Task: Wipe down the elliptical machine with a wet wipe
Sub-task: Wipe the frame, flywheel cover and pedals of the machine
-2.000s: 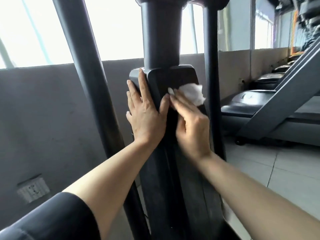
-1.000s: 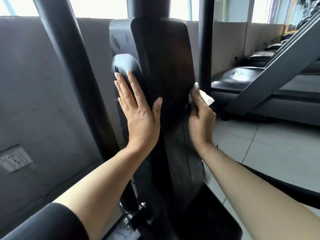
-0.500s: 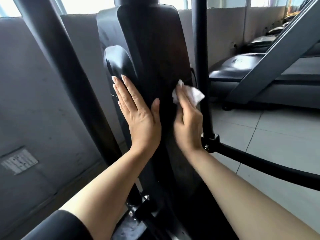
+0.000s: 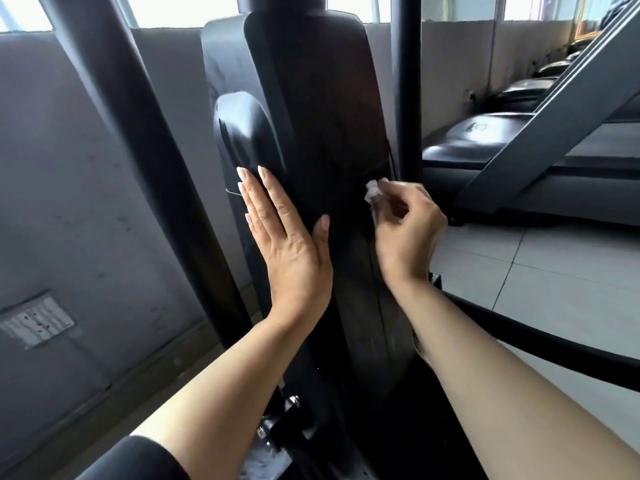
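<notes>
Now my right fingers [image 4: 398, 206] pinch the bunched wipe [image 4: 373, 190] against the upright panel [image 4: 311, 133], which runs lengthwise above them, while my left hand [image 4: 287, 244] rests flat beside.

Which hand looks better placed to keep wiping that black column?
The right hand: it already pinches the wet wipe against the column. The left hand lies flat on the column, holding nothing.

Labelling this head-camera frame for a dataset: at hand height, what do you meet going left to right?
Wall socket → slanted black bar → left hand → wet wipe → right hand → treadmill.
</notes>
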